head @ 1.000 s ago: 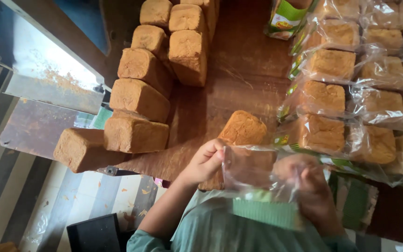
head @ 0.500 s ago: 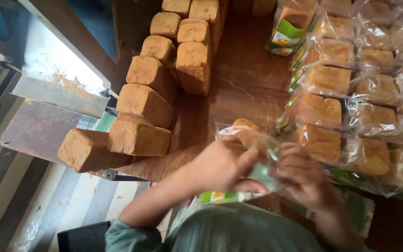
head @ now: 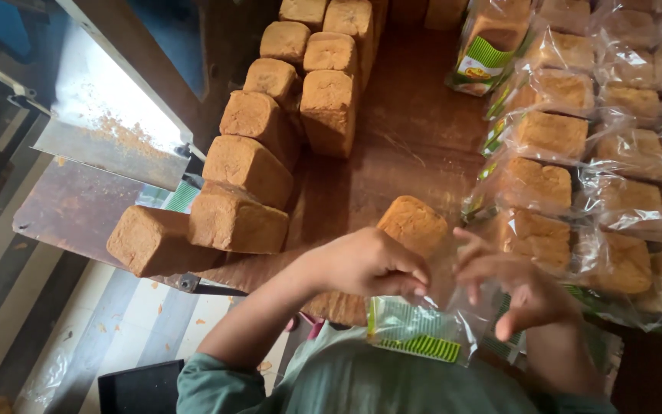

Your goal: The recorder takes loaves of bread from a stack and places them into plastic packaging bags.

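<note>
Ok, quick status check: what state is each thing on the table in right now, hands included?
Left hand: shut on the plastic bag, pinching its edge.
Right hand: fingers spread, at the bag's other side.
Plastic bag: clear with green print, held, loaf partly in.
Loaf: upright, at the bag mouth.
Unwrapped loaves: bare, in rows.
Bagged loaves: wrapped, bags untied.
Wooden table: crumb-dusted.
</note>
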